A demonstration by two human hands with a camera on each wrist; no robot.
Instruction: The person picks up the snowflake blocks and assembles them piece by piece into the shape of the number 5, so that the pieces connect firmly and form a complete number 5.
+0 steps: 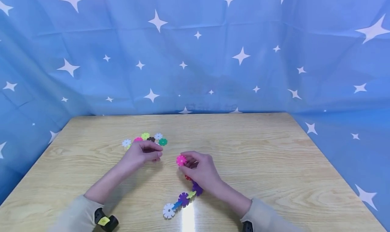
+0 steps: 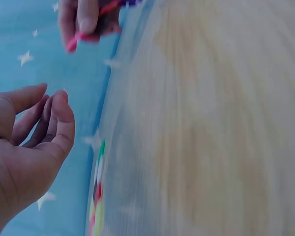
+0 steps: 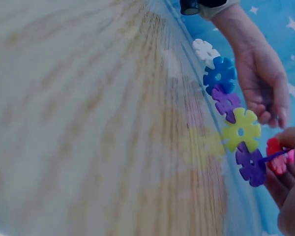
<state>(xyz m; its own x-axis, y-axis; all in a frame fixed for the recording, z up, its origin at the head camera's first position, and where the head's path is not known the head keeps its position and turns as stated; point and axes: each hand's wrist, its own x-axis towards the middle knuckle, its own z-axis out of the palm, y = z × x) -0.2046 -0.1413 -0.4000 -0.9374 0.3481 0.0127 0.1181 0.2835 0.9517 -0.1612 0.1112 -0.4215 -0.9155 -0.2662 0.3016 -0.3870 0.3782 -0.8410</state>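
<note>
My right hand (image 1: 203, 169) pinches a pink snowflake disc (image 1: 181, 160), at the end of a chain of interlocked snowflake discs. From there the chain runs down toward the table's front: a red disc (image 3: 275, 156), purple discs (image 3: 250, 164), a yellow-green disc (image 3: 242, 130), a blue disc (image 3: 220, 74) and, at the far end, a white disc (image 1: 169, 211). My left hand (image 1: 141, 155) hovers left of the pink disc, its fingers loosely bent with nothing visible between them. Part of the red disc is hidden behind my right hand in the head view.
Behind my left hand lies a cluster of loose snowflake discs, among them a green disc (image 1: 163, 142), a pale blue disc (image 1: 158, 136) and a white disc (image 1: 126, 142). A blue star-patterned curtain (image 1: 195, 56) hangs behind the wooden table (image 1: 274, 157).
</note>
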